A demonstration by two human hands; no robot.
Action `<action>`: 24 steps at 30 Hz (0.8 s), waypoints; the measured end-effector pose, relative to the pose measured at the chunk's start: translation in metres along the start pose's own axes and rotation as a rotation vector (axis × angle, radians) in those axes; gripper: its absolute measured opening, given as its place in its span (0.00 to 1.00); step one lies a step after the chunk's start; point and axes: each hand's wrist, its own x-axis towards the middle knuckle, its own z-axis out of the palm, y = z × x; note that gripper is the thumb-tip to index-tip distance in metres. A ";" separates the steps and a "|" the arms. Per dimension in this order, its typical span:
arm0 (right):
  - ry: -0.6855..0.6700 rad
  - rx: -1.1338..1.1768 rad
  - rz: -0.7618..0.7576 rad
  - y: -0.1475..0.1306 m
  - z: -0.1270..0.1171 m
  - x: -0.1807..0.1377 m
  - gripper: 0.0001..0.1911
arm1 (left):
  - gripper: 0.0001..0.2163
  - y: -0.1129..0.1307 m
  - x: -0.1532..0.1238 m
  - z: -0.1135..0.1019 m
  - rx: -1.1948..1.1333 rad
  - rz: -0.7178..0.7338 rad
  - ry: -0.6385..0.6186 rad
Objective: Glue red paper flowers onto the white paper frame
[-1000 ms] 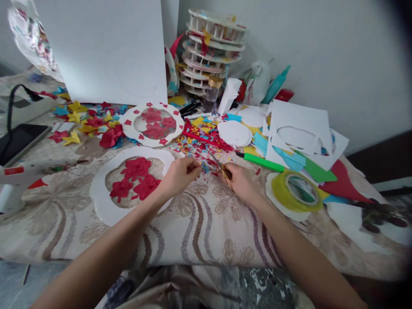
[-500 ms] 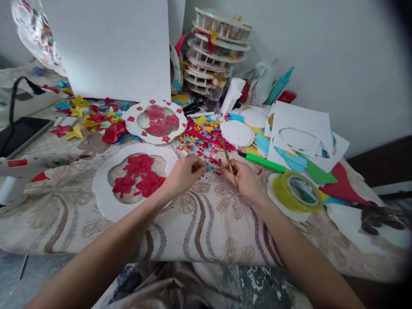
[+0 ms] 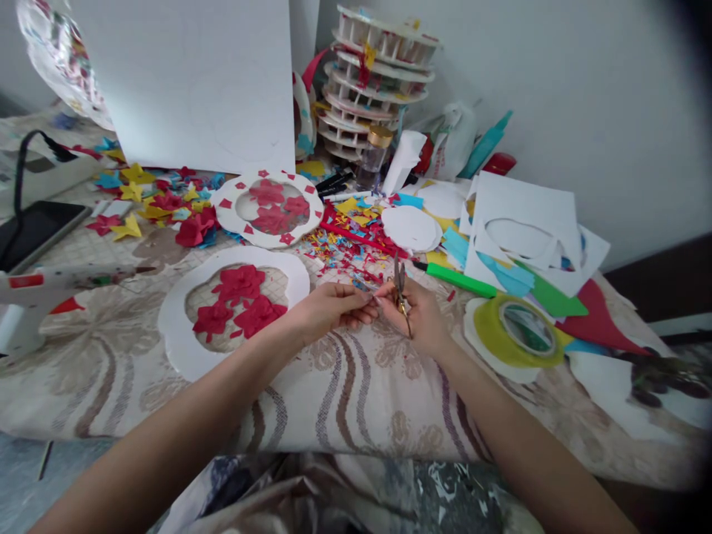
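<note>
My right hand (image 3: 416, 313) is closed around a small pair of scissors (image 3: 399, 285), whose blades point up and away from me. My left hand (image 3: 340, 308) is pinched, its fingertips meeting those of my right hand; what lies between them is too small to make out. Beyond both hands spreads a heap of tiny red, yellow and blue paper scraps (image 3: 356, 248). To the left of my left hand lies a white scalloped ring (image 3: 176, 345) with red paper flowers (image 3: 242, 285) in its opening. Behind it is a second white ring (image 3: 225, 222) decorated with red pieces.
A glue gun (image 3: 33, 304) and phone (image 3: 41, 230) lie at the left. On the right are a green marker (image 3: 461, 279), yellow tape roll (image 3: 500, 334), cut white sheets (image 3: 523, 200) and dark scissors (image 3: 661, 382). A tiered white stand (image 3: 378, 81) and large white board (image 3: 194, 81) rise behind.
My two hands have come together, fingertips now touching. The scissors have swung more upright in my right hand, with both blades showing.
</note>
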 end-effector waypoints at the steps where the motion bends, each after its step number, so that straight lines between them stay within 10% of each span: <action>1: -0.003 -0.017 -0.036 0.001 0.000 0.000 0.07 | 0.11 0.000 0.000 0.000 -0.003 -0.002 -0.004; 24: -0.009 0.211 0.153 -0.009 -0.001 -0.004 0.13 | 0.04 0.006 -0.004 0.002 -0.070 0.026 0.039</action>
